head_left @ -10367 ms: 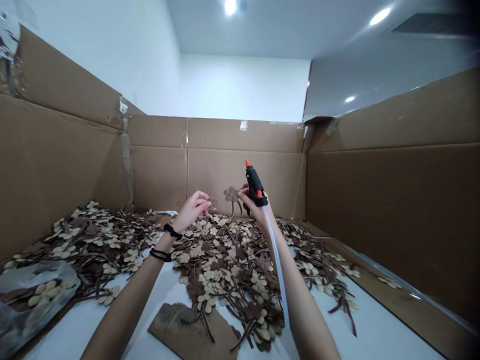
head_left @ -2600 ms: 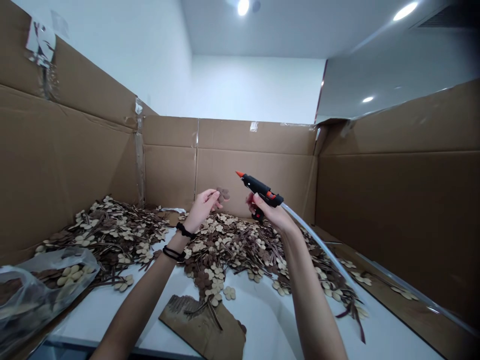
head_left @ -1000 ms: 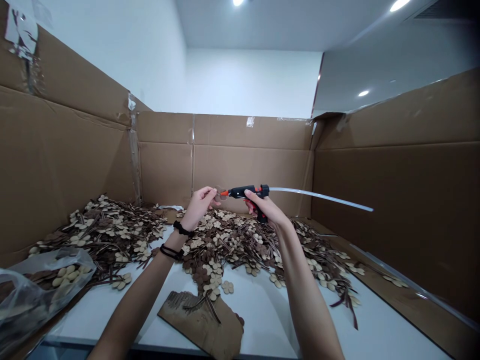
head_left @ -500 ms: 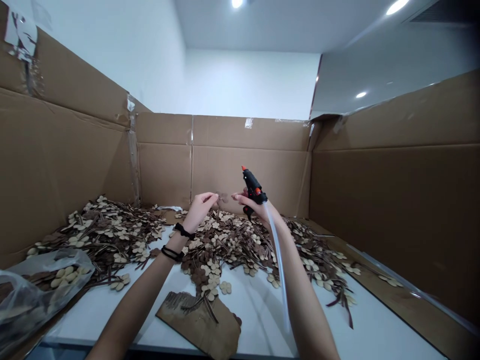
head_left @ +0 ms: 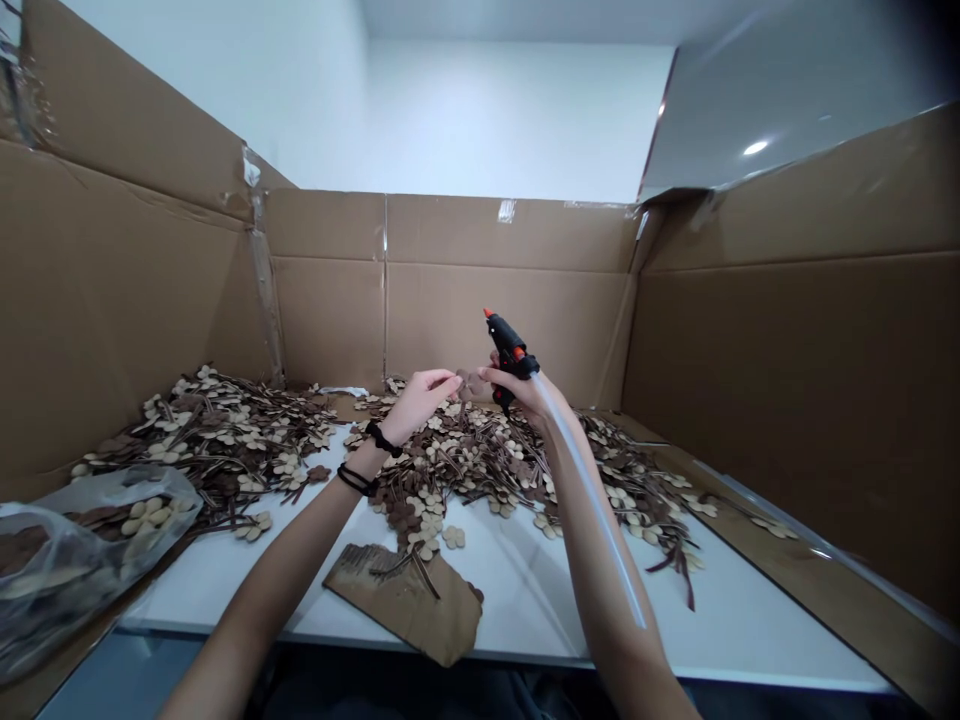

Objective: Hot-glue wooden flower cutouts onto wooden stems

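Note:
My left hand (head_left: 424,402) is closed in a pinch on the edge of a brown flower cutout (head_left: 471,384). My right hand (head_left: 527,392) is wrapped round a black hot glue gun (head_left: 508,342) with an orange tip that points up and to the left. A long translucent glue stick (head_left: 592,480) trails from the back of the gun along my right forearm. The fingertips of my right hand reach the flower's other side; whether they grip it too, I cannot tell. Below both hands lies a heap of brown and cream flower cutouts with thin strips (head_left: 480,450).
Cardboard walls (head_left: 510,310) enclose the white table (head_left: 517,590) at the back and sides. Another flower heap (head_left: 232,430) lies at left, beside a clear plastic bag (head_left: 161,490) holding more cutouts. A torn cardboard piece (head_left: 420,610) rests at the front edge.
My left hand has moved right with the brown flower, and the gap to my right hand has closed. The view has tilted down slightly. My right hand still holds the glue gun.

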A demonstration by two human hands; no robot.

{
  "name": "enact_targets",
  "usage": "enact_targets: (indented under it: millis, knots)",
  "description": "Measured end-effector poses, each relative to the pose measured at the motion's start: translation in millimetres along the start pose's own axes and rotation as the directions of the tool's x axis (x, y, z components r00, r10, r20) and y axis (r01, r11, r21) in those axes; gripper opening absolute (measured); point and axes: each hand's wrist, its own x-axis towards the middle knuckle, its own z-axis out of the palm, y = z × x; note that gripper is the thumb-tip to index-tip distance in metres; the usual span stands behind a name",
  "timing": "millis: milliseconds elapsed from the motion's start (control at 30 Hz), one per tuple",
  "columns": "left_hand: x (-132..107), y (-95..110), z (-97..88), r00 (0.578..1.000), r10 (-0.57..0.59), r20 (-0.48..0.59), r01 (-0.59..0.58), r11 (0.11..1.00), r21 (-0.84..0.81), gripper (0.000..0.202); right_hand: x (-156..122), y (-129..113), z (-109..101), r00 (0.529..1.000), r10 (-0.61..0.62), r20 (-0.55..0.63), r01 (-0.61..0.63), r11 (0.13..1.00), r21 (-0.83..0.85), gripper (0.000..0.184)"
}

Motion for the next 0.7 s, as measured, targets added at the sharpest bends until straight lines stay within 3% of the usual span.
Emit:
enact_targets:
  millis: [167,267,333,433,533,700]
  knots:
    - [4.8,-5.6,1.6,1.0,-0.022,0.012,0.023,0.997,-0.074,0.036,1.2,1.3,1.4,1.0,0.002,-0.018,-0.001,0.997,0.071,0.033]
    - [11.8,-26.7,2.7,0.995,-0.082,-0.05,0.076,0.991,-0.111,0.049,2.6,0.6,0.9,0.997,-0.008,-0.077,0.017,0.993,0.115,0.034]
    - [13.9,-49.4,3.8,0.987,-0.14,-0.078,0.145,0.987,0.068,0.049,3.1,-0.8,-0.1,0.993,0.002,-0.117,0.013,0.992,0.127,0.037]
    - [9.3,-83.6,5.6,0.964,-0.265,-0.032,0.254,0.874,0.415,0.035,2.6,-3.0,-1.5,0.99,0.007,-0.141,0.014,0.988,0.151,0.039]
    - [0.4,-104.4,4.6,0.94,-0.34,0.01,0.292,0.823,0.487,0.028,2.1,-3.4,-2.4,0.989,-0.025,-0.148,0.051,0.983,0.174,0.036]
    - [-6.3,-117.7,-2.4,0.887,-0.455,0.081,0.321,0.733,0.6,0.031,3.3,-1.7,-2.6,0.988,-0.039,-0.148,0.066,0.982,0.176,0.033]
